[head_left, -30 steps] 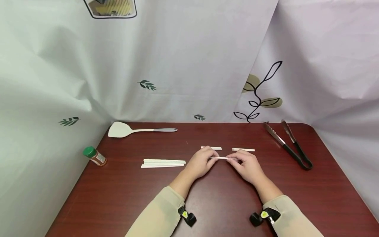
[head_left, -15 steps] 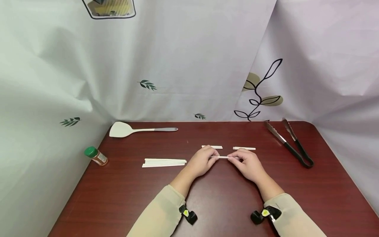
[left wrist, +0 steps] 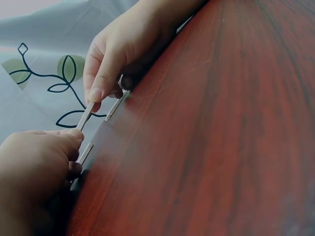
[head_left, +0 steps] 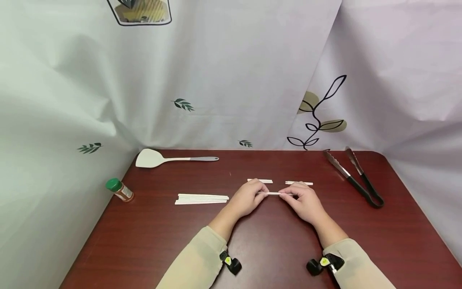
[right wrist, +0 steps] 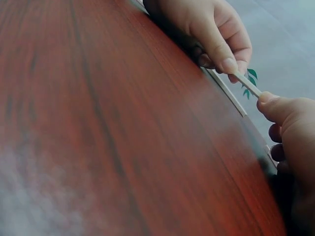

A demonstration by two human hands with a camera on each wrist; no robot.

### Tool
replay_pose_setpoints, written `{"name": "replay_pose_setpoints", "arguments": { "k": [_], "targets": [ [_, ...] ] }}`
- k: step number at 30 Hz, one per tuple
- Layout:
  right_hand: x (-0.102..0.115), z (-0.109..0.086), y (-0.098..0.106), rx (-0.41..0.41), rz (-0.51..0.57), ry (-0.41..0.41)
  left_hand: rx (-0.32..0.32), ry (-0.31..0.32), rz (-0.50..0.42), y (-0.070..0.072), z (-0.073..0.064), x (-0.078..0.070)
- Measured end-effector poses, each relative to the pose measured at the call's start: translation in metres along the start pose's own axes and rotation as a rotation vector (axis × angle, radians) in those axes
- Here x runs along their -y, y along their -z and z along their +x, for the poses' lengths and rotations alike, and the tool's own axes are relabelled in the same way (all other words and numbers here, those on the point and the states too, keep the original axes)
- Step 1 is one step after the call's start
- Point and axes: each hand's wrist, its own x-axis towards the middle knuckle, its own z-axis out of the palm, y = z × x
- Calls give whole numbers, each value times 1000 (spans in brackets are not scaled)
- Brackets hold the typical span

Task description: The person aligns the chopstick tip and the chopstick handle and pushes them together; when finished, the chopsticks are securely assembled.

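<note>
A thin pale chopstick (head_left: pixel 274 193) runs level between both hands over the middle of the table. My left hand (head_left: pixel 248 197) pinches its left end between thumb and fingers, and my right hand (head_left: pixel 303 202) pinches the right end. Only a short middle stretch of the chopstick shows; both ends are hidden by fingers. In the left wrist view the chopstick (left wrist: pixel 85 117) looks straight, with a thumb pressing on each end. Just beyond the hands lie short pale stick pieces, one group at left (head_left: pixel 266 181) and another at right (head_left: pixel 304 184), each partly covered by a hand.
Several longer pale chopsticks (head_left: pixel 202 199) lie side by side left of my left hand. A white spatula (head_left: pixel 149 158) lies at the back left, near a green-capped spice jar (head_left: pixel 120 190). Black-handled tongs (head_left: pixel 361 184) lie at the right. A white curtain (head_left: pixel 231 72) stands behind the table.
The head view shifts slightly. Both hands keep their grip on the chopstick in the same place, and the things on the table stay put.
</note>
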Motion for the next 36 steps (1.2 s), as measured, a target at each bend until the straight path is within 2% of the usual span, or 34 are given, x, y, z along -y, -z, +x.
{"name": "replay_pose_setpoints", "arguments": {
  "k": [10, 23, 29, 36],
  "targets": [
    [0, -1, 1, 0, 11, -13, -7, -15, -22, -1, 1, 1],
    [0, -1, 1, 13, 7, -29, 12, 33, -55, 0, 1, 1],
    [1, -1, 2, 13, 11, -28, 5, 17, -53, 2, 1, 2],
    [2, -1, 5, 38, 42, -67, 1, 9, -64, 2, 1, 3]
  ]
}}
